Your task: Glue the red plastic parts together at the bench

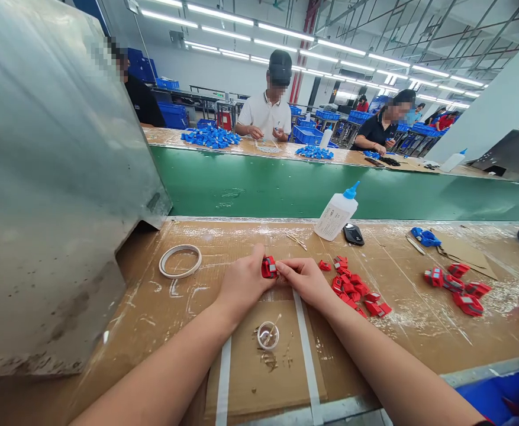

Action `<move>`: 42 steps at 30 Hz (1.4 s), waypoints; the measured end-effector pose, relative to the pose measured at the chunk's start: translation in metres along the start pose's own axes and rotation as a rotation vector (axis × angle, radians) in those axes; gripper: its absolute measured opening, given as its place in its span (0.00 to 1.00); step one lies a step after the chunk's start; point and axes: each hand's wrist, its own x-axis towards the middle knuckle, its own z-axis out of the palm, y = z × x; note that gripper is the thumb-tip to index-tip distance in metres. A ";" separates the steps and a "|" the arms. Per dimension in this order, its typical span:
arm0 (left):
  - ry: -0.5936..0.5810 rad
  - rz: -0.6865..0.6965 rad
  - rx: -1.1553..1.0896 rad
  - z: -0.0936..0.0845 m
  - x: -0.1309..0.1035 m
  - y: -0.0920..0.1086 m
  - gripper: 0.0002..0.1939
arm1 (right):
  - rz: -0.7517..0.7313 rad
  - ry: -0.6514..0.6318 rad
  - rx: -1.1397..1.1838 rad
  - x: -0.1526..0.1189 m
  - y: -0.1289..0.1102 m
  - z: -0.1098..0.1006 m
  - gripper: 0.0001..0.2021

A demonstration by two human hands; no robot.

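Observation:
A small red plastic toy car part point(268, 267) with grey and dark areas is held over the workbench. My left hand point(244, 277) is closed around its left side. At its right edge, my right hand point(306, 280) pinches with thumb and forefinger, the tips touching the part. Below both hands, a small round cup point(267, 336) of liquid with a cotton swab point(273, 327) leaning in it sits on a taped cardboard sheet point(281, 384). Beside my right hand lies a pile of red parts point(352, 285).
A roll of tape point(180, 261) lies left. Behind are a blue-tipped bottle point(337, 214), loose swabs point(296, 241) and a black device point(354, 234). More red pieces point(468, 303) and blue pieces point(426, 237) lie right. A metal housing point(55, 195) stands left. Co-workers sit beyond the green belt point(250, 183).

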 end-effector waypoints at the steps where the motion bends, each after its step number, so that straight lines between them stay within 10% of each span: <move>1: 0.002 0.024 0.023 0.000 0.000 -0.002 0.14 | -0.037 -0.006 -0.080 -0.001 -0.001 -0.001 0.21; 13: 0.013 0.258 0.076 -0.004 -0.001 -0.015 0.14 | -0.074 -0.012 -0.149 -0.002 -0.006 -0.004 0.18; 42: -0.114 0.245 0.005 0.000 -0.002 -0.017 0.15 | -0.002 -0.200 -0.103 -0.002 0.001 -0.004 0.23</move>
